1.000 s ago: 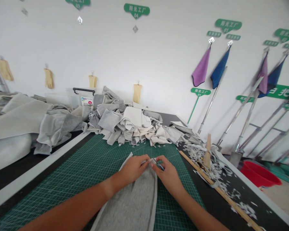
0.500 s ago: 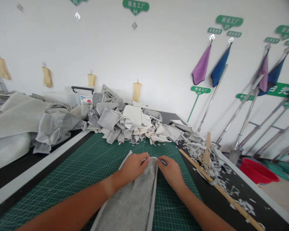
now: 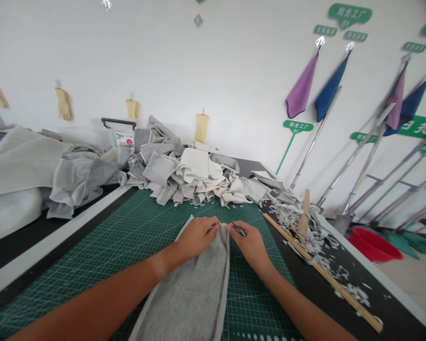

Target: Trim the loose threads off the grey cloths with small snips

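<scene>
My left hand (image 3: 197,237) pinches the top edge of a grey fleece fabric panel (image 3: 188,293) with pale bound edges, which lies flat on a green cutting mat (image 3: 138,237). My right hand (image 3: 250,245) holds small metal-bladed scissors (image 3: 239,230) by their hidden grip, just right of the panel's top corner. The blade tips sit close to the fabric edge, and I cannot tell whether they touch it.
A heap of grey and cream fabric offcuts (image 3: 184,175) lies beyond the mat. Right of the mat, a wooden ruler (image 3: 323,274) lies among white scraps (image 3: 298,222) on a black table. A red basin (image 3: 374,245) stands on the floor. More fabric (image 3: 21,161) lies left.
My right hand and the scissors have moved left, closer to the fabric's top edge and my left hand. The whole scene sits higher in the view as my head tilts down.
</scene>
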{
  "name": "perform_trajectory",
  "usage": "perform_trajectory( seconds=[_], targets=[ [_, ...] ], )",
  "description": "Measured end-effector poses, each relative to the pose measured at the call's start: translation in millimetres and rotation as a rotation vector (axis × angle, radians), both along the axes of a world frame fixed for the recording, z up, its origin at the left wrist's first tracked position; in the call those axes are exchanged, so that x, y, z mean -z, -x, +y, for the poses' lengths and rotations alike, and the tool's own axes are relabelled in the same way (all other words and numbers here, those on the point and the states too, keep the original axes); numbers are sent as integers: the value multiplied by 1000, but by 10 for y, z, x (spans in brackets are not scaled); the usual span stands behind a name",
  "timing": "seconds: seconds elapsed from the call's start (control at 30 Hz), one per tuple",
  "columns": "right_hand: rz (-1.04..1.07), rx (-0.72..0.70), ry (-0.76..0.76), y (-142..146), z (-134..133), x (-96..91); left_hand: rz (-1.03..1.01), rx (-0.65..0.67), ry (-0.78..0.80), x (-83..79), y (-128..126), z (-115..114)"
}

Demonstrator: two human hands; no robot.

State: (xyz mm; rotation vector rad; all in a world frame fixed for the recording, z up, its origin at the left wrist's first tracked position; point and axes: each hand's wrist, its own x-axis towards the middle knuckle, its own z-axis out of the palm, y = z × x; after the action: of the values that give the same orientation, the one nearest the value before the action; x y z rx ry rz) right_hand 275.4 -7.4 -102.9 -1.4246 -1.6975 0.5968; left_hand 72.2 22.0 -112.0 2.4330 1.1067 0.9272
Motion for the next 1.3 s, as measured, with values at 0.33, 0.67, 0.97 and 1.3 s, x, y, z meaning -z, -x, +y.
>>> perform_trajectory(
  seconds=[0.33,0.67,0.97,1.3],
  targets=[
    [0,-54,-1,15,-2,38,-36,37,4,-69,-20,-88],
    [57,-62,19,14,5,22,-122,30,94,-16,-15,8],
    [130,-77,35,28,6,63,-133,87,201,27,-17,6],
    [103,-87,96,11,-1,47,-291,64,244,24,-13,58]
  ],
)
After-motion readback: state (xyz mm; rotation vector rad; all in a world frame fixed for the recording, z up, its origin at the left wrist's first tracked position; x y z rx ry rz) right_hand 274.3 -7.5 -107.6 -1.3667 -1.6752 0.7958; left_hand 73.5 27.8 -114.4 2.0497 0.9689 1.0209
